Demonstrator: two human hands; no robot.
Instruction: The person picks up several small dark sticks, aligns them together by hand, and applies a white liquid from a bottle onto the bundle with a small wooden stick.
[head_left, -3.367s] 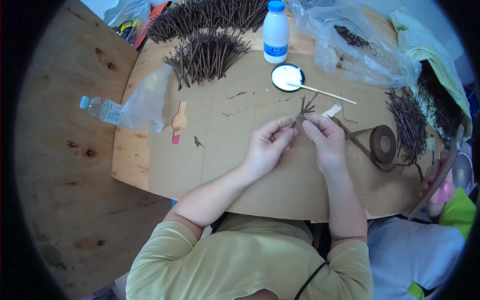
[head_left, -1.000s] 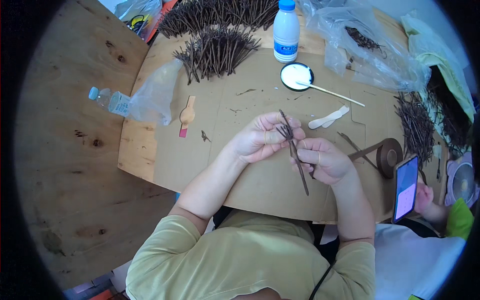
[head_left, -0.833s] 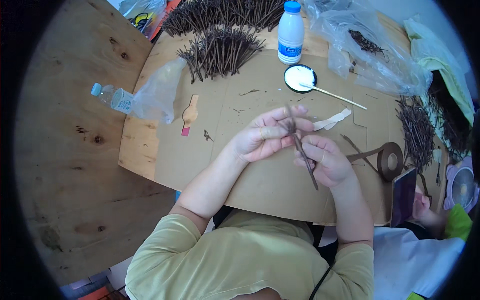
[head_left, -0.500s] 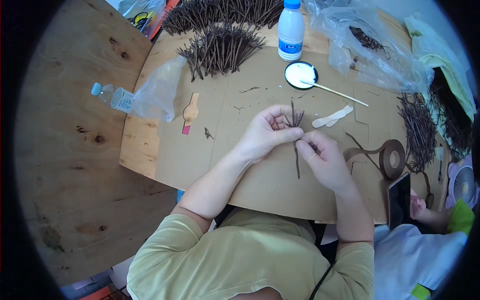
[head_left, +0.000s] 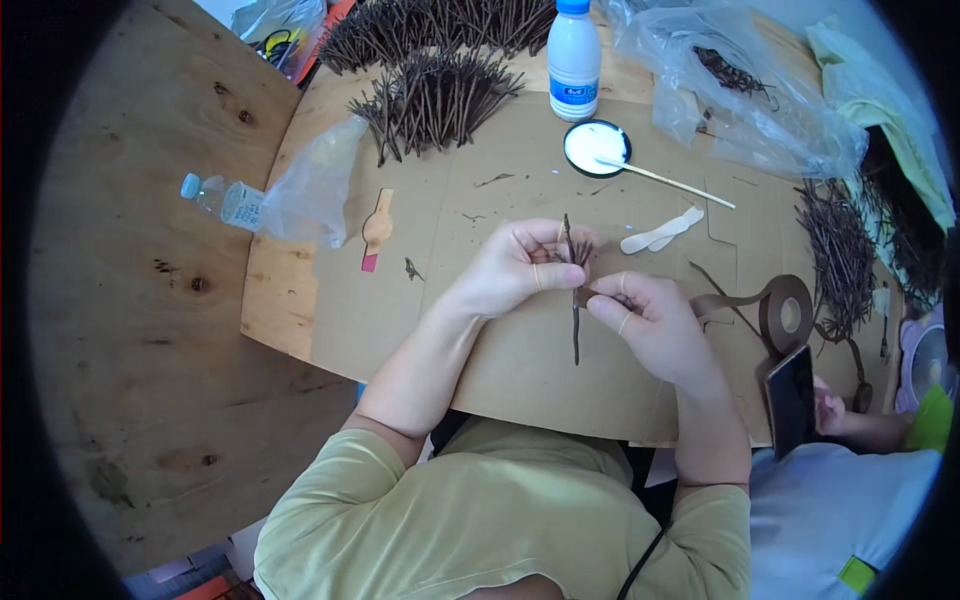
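Observation:
Between my left thumb and fingers is a small bundle of thin brown twigs (head_left: 576, 325), held roughly upright with its long stem pointing down toward me. My left hand (head_left: 527, 262) is closed round the upper part, and short tips stick out above the thumb. Just to its right, my right hand (head_left: 645, 315) pinches brown tape, a bit of which reaches the twigs at the left thumb. The strip runs on behind that hand toward a roll of brown tape (head_left: 787, 314) lying to the right. Part of the tape is hidden by my right fingers.
Bunches of brown twigs (head_left: 440, 108) stand at the back. A white bottle (head_left: 574, 70) and a dish of white paste (head_left: 592, 148) with a stick sit before me; wooden spatulas (head_left: 662, 232) lie nearer. Another person's hand (head_left: 828, 408) is by a phone (head_left: 790, 402) at right.
My left hand has shifted slightly left and down with the twigs. The gap between my hands is wider, and a short piece of tape shows there.

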